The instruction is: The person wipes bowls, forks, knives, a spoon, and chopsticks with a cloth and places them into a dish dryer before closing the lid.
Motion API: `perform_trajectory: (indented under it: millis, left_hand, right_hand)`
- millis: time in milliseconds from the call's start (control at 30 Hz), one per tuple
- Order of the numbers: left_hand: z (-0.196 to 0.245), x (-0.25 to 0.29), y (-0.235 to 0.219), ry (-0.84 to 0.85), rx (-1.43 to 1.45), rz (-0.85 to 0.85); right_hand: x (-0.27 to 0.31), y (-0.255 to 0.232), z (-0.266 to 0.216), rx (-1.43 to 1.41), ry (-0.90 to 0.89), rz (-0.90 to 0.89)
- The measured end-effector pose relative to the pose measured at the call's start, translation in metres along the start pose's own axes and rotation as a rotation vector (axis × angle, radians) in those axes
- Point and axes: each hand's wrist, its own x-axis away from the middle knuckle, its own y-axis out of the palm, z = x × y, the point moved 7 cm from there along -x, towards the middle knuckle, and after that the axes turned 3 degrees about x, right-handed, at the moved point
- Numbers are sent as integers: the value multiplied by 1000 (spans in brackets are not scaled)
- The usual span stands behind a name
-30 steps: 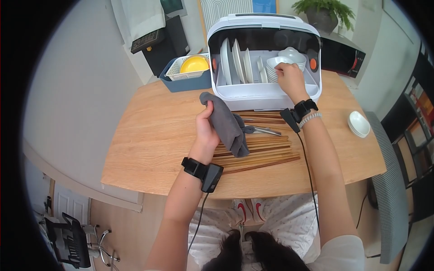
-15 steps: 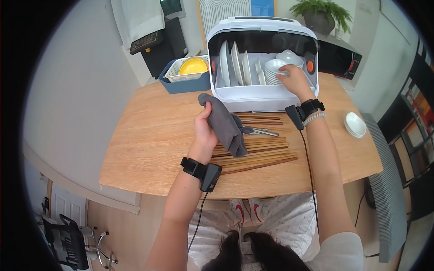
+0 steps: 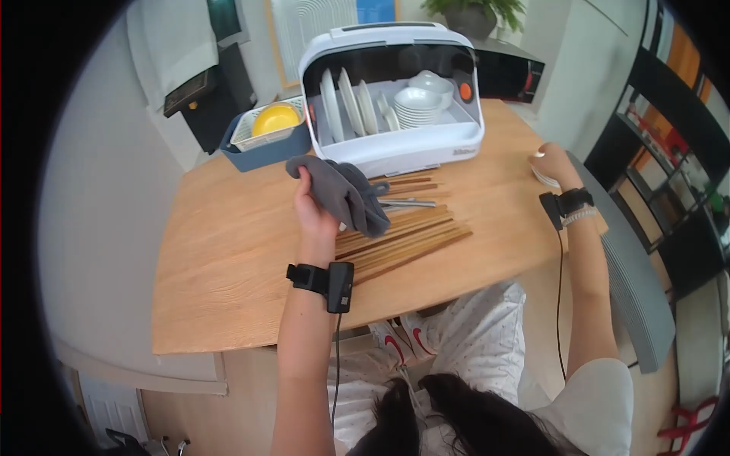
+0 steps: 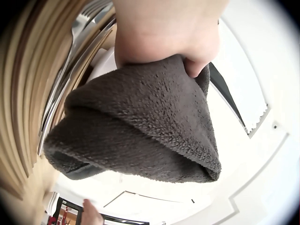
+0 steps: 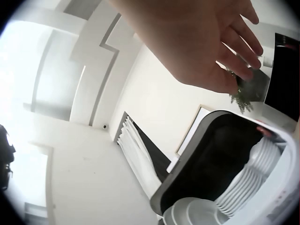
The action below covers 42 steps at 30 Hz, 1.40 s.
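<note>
My left hand (image 3: 313,213) grips a folded dark grey cloth (image 3: 342,194), its thumb lying over the near side. In the left wrist view the plush cloth (image 4: 140,122) fills the middle and hides most of the fingers. Out at the table's right side, my right hand (image 3: 557,163) is over a small stack of white bowls (image 3: 543,176), partly covering it. The right wrist view shows that hand (image 5: 211,51) with fingers spread and nothing between them. Below the cloth lie several wooden chopsticks (image 3: 414,237) and some metal cutlery (image 3: 411,203).
A white dish cabinet (image 3: 388,156) stands open at the back, holding upright plates (image 3: 350,102) and stacked white bowls (image 3: 417,110). Left of it sits a blue bin (image 3: 266,154) with a white basket and a yellow bowl (image 3: 275,118). A grey chair (image 3: 631,281) borders the table's right edge.
My right hand has left the bowl stack in the cabinet and moved right to the small bowls on the table. The head view has turned right. My left hand still holds the cloth.
</note>
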Motion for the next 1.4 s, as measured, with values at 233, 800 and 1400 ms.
perform_trajectory:
  millis: [233, 800, 1400]
  left_hand:
    - [-4, 6, 12, -27, 11, -32]
    - [-16, 20, 43, -77, -65, -153]
    - [-36, 29, 37, -151, -429, -272]
  right_hand:
    - [35, 7, 16, 88, -5, 21]
    - [69, -20, -306, -979, -598, -60]
    - [56, -20, -324, -550, -890, -78]
